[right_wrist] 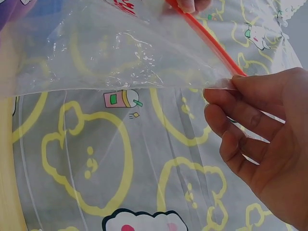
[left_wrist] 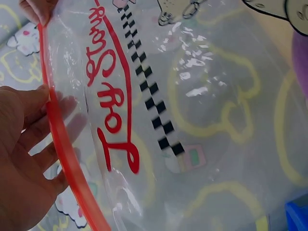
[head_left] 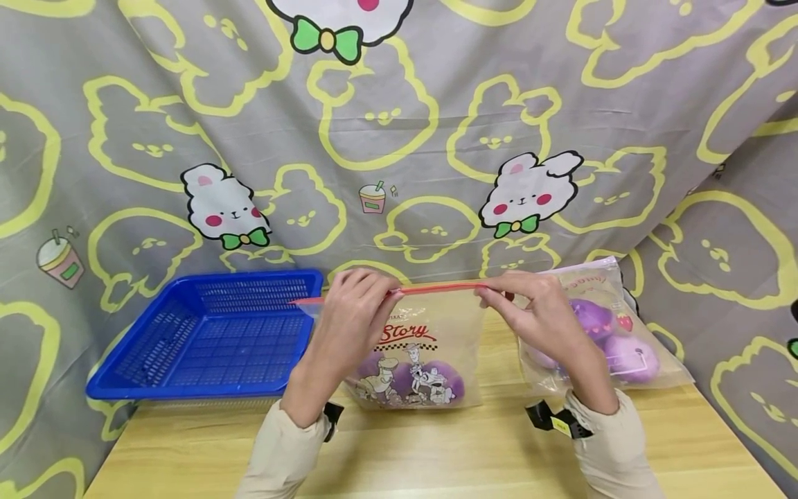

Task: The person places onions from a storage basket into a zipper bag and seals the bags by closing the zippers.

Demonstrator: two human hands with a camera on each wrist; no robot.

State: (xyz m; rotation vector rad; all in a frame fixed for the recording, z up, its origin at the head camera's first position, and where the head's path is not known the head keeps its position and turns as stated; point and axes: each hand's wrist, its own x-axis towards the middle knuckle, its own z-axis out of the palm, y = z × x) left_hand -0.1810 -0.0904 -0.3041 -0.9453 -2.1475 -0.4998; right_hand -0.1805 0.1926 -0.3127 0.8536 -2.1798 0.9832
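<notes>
A person holds a clear printed zip bag (head_left: 416, 353) upright on a wooden counter (head_left: 436, 450). The left hand (head_left: 352, 312) pinches the red zip strip (head_left: 436, 288) near its left end; the right hand (head_left: 536, 312) pinches its right end. Purple balls (head_left: 445, 378) sit inside. The sealing step seems under way; next, fingers likely press along the strip. A blue basket (head_left: 206, 339) stands left, a second filled bag (head_left: 614, 333) right.

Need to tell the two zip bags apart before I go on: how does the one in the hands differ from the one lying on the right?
The held bag stands upright, pinched at its red zip strip by the left hand and right hand; the right bag lies untouched on the table. The held bag bears cartoon figures and red lettering, the right bag a strawberry. Both are clear and hold purple round things.
</notes>
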